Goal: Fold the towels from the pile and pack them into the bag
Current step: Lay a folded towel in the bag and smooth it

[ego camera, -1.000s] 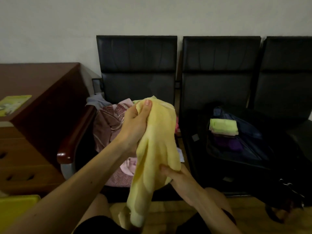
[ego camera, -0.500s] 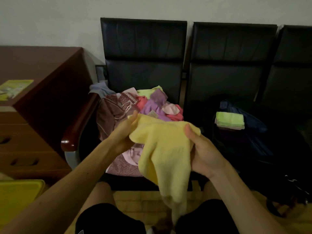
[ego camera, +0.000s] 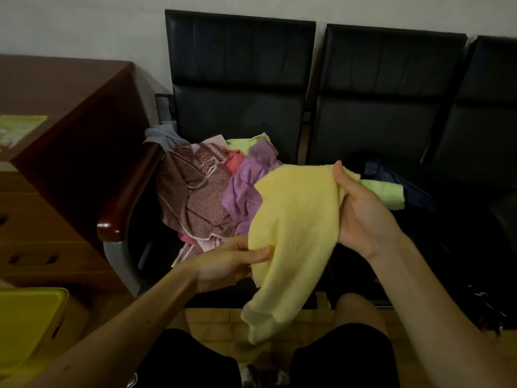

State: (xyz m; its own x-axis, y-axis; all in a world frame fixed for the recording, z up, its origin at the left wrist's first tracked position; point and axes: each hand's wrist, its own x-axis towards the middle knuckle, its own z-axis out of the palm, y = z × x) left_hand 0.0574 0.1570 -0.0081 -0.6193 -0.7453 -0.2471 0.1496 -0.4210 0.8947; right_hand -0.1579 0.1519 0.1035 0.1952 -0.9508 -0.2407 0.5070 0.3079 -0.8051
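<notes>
A pale yellow towel [ego camera: 293, 236] hangs between both hands, its lower end drooping toward my knees. My left hand [ego camera: 226, 264] pinches its lower left edge. My right hand [ego camera: 361, 211] grips its upper right corner, thumb on top. Behind it a pile of towels [ego camera: 207, 197], brown patterned, purple, pink and green, lies on the left black chair seat. A dark bag [ego camera: 414, 191] lies open on the middle seat, with a folded green towel [ego camera: 386, 191] in it, partly hidden by my right hand.
Three black chairs [ego camera: 240, 79] stand in a row against the wall. A brown wooden desk [ego camera: 64, 130] with drawers stands at the left, beside the chair's wooden armrest [ego camera: 126, 197]. A yellow box [ego camera: 25, 326] sits at the lower left. Tiled floor shows between my knees.
My left hand has dropped from the towel's top corner to its lower left edge. My right hand has moved up and right with its corner, spreading the towel wider.
</notes>
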